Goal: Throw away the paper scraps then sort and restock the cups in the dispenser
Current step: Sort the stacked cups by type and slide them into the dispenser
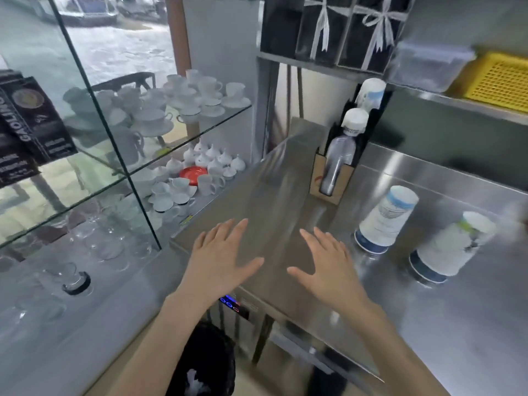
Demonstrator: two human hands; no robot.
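Note:
My left hand and my right hand hover flat, fingers spread, above the steel counter, holding nothing. Two stacks of upside-down paper cups stand on the counter to the right: a blue-banded stack and a green-marked stack. At the back stands the cup dispenser; a plastic bottle sits in its front slot and paper cups in an upper slot. A black-lined bin with a white paper scrap inside sits on the floor below my left forearm.
A glass display cabinet with white porcelain cups and glassware fills the left side. An upper steel shelf holds a yellow basket and a clear box. Black ribboned boxes sit above the dispenser. A control panel glows under the counter edge.

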